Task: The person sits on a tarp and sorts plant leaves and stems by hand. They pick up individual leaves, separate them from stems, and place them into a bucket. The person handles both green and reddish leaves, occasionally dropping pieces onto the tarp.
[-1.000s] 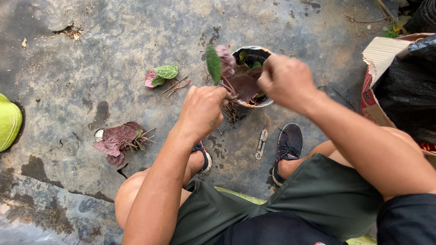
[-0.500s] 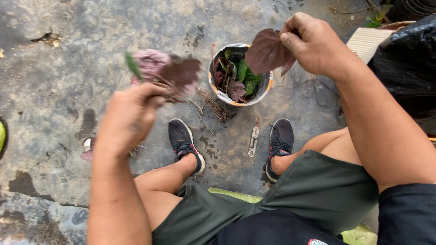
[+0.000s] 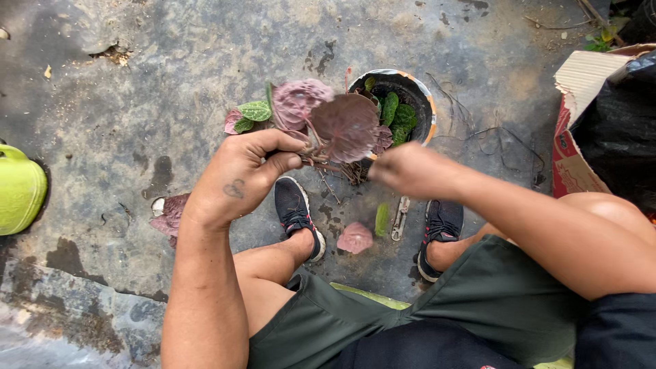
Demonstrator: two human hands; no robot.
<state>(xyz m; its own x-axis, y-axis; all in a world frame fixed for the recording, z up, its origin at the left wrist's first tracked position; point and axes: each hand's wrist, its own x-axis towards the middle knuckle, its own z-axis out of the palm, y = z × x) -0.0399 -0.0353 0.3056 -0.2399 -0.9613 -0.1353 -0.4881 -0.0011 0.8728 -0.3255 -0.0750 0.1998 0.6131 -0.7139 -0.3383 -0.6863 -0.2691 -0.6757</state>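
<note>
Plant cuttings [image 3: 338,126] in left hand [image 3: 239,181], right hand [image 3: 410,171] seemingly touching

An outdoor yard or patio used for gardening. The stained concrete floor [image 3: 171,68] carries a plant pot [image 3: 422,102], fallen leaves [image 3: 355,238] and a green watering can [image 3: 19,198]. A cardboard box [image 3: 581,130] stands nearby

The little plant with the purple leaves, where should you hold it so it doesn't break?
Hold the purple-leaved plant low down, at the bunch of stems just above the roots, coming from the side. The left hand pinches it there now. The leaves fan out wide and look soft, so squeezing them would probably tear them, while the gathered stems give one firm spot. The blurred right hand is at the roots.
</note>
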